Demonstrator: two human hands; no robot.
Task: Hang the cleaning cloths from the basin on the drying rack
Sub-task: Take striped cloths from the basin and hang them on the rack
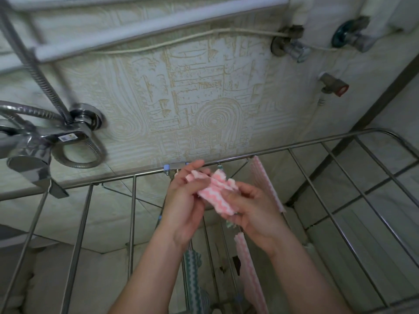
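Note:
A crumpled pink-and-white wavy-striped cleaning cloth (217,191) is held between both hands above the middle of the metal drying rack (283,150). My left hand (186,200) grips its left end, fingers curled up around it. My right hand (251,207) pinches its right end from below. Another pink cloth (265,180) hangs over a rack bar just behind the hands. A third pink cloth (251,279) and a green-and-white striped cloth (192,277) hang lower, under my forearms. The basin is not in view.
A chrome shower mixer with a coiled hose (74,132) juts from the patterned wall at the left. White pipes run along the top, and valves (292,46) sit at the upper right. The rack's bars spread left and right of the hands.

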